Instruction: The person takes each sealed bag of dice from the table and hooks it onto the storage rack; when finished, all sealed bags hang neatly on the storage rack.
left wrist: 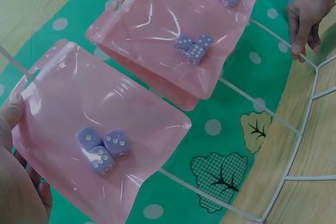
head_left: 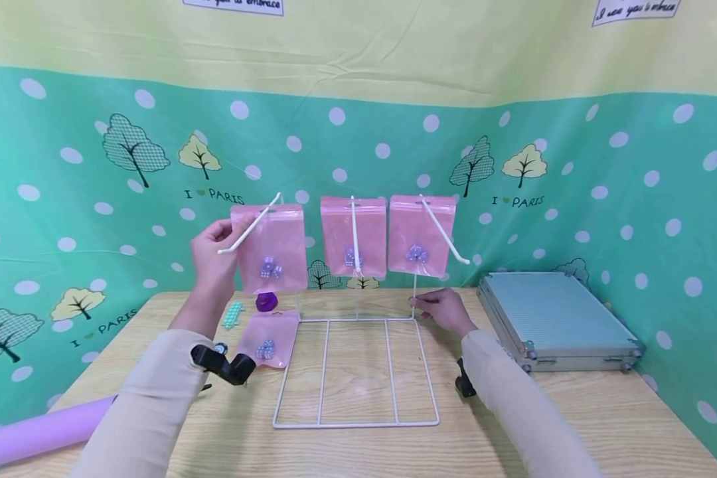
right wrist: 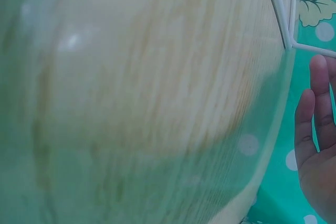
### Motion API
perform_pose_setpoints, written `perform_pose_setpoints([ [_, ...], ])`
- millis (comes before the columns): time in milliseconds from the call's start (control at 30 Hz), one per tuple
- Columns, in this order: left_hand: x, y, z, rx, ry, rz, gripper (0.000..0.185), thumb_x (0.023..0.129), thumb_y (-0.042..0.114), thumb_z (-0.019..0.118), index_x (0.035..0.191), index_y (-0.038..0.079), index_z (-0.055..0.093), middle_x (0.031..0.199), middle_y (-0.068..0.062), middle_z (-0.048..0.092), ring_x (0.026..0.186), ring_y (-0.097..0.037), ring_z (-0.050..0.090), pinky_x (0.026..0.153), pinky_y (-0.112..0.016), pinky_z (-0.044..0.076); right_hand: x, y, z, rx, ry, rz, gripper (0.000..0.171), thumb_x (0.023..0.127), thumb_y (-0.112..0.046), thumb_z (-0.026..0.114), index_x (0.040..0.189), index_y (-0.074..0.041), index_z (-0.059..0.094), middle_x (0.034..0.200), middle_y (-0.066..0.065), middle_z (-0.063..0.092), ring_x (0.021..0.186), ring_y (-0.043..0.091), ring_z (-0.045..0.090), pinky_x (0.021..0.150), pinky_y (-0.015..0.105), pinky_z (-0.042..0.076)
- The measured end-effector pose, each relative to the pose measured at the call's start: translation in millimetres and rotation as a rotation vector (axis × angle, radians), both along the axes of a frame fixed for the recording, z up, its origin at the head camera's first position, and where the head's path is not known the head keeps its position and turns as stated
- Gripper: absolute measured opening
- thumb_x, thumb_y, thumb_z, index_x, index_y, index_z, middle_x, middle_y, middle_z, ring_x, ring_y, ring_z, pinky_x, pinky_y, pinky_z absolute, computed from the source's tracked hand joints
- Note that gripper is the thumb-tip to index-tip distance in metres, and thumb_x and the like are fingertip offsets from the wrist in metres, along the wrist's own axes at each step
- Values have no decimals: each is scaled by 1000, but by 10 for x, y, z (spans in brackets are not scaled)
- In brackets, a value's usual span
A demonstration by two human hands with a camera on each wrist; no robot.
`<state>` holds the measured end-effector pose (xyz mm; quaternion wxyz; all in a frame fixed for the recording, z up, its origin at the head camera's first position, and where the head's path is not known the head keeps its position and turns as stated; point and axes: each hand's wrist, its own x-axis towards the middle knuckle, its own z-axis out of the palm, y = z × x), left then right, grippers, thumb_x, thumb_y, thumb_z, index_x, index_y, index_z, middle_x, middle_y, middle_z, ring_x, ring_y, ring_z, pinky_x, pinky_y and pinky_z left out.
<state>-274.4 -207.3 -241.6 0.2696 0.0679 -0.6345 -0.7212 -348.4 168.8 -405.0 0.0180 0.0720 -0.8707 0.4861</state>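
- Left hand [head_left: 214, 255] fingers pinch the left pink bag [head_left: 273, 249] — it hangs on the white rack [head_left: 358, 372]'s left hook, dice inside.
- Right hand [head_left: 445, 309] fingers curl round the rack's right upright at its base.
- Spare bag [head_left: 269, 340] flat on the table [head_left: 603, 425]; metal case [head_left: 556, 322] right.

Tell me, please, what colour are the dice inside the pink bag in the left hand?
The dice are lilac with white pips, clearest in the left wrist view.
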Motion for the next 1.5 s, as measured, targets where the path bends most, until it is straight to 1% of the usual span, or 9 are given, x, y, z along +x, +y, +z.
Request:
perform_pose_setpoints([
  [100, -55, 15, 3, 10, 19, 2, 14, 88, 24, 83, 87, 16, 71, 83, 3, 63, 79, -10, 55, 67, -12, 51, -4, 4, -5, -4, 0, 0, 27, 98, -25, 70, 113, -2, 76, 107, 12, 75, 80, 23, 72, 59, 28, 48],
  [233, -104, 26, 15, 40, 9, -2, 15, 86, 24, 84, 85, 16, 72, 80, 3, 63, 77, -10, 54, 64, -13, 50, -10, 8, -9, -4, 7, -2, 27, 98, -25, 71, 112, -2, 76, 106, 12, 76, 79, 22, 71, 60, 27, 48],
  [433, -166, 35, 47, 0, -57, 24, 21, 86, 30, 84, 92, 15, 70, 88, 2, 62, 82, -10, 56, 69, -13, 51, -21, 10, -19, -3, 31, 5, 28, 98, -24, 71, 113, 0, 75, 108, 14, 75, 78, 21, 72, 65, 30, 52],
  [500, -186, 36, 57, -10, -70, 30, 23, 86, 31, 84, 92, 15, 70, 88, 2, 63, 82, -10, 56, 69, -13, 51, -19, 5, -16, -5, 31, 6, 27, 98, -24, 70, 113, -1, 76, 109, 14, 75, 78, 21, 72, 67, 32, 54],
  [600, -205, 44, 70, -19, -84, 31, 22, 85, 32, 84, 91, 16, 70, 87, 3, 64, 81, -10, 57, 69, -14, 52, -12, 1, -10, -6, 26, 5, 27, 98, -24, 70, 112, -1, 76, 109, 14, 75, 78, 22, 72, 67, 32, 54],
  [833, -245, 61, 93, -27, -87, 29, 18, 87, 29, 83, 90, 18, 70, 86, 4, 64, 81, -10, 59, 70, -14, 52, -20, 6, -19, 8, 34, 1, 28, 98, -25, 71, 112, -2, 76, 110, 15, 75, 79, 22, 72, 68, 34, 54],
  [1067, -268, 58, 97, -48, -83, 31, 19, 87, 28, 83, 92, 16, 70, 85, 5, 65, 80, -9, 59, 71, -14, 52, -17, 4, -22, 30, 29, -4, 29, 98, -25, 70, 114, -2, 75, 112, 15, 74, 78, 20, 72, 78, 36, 58],
  [1267, -322, 61, 85, -57, -93, 36, 18, 87, 30, 83, 89, 20, 69, 88, 4, 64, 82, -9, 59, 72, -14, 52, -16, -4, -18, 27, 20, -10, 28, 98, -25, 70, 114, -2, 75, 112, 15, 74, 78, 20, 72, 75, 34, 57],
  [1500, -383, 60, 66, -64, -110, 52, 16, 89, 31, 81, 88, 20, 69, 87, 6, 63, 85, -7, 58, 79, -17, 52, -21, -3, -33, 19, 24, -11, 27, 98, -26, 70, 112, -3, 76, 109, 14, 75, 77, 20, 71, 75, 35, 57],
])
